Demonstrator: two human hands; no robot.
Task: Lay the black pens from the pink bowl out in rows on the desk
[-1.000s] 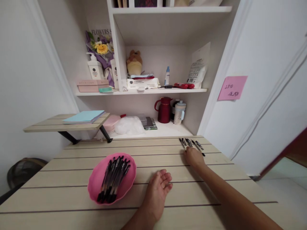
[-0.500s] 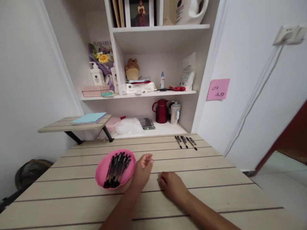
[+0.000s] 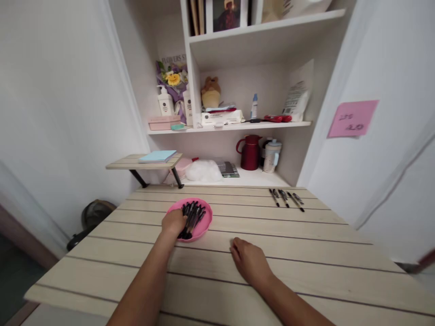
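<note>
A pink bowl [image 3: 205,222] holding several black pens [image 3: 192,215] sits on the slatted wooden table [image 3: 306,235]. My left hand [image 3: 174,222] reaches into the bowl's near left side, fingers curled down onto the pens; I cannot see whether it grips one. My right hand [image 3: 250,262] rests palm down on the table to the right of the bowl, fingers loosely together and holding nothing. Several more black pens [image 3: 286,198] lie side by side near the table's far right edge.
Behind the table a white shelf unit holds a red jug [image 3: 250,153], a pale mug [image 3: 272,155], a clear bag [image 3: 203,171], bottles and a plush toy. A small wooden riser with a blue notebook [image 3: 157,156] stands at left. A pink note [image 3: 352,118] hangs on the right wall.
My right hand pulled back from the row of pens to the table's middle. My left hand turned over and went forward into the pink bowl. The view swung left.
</note>
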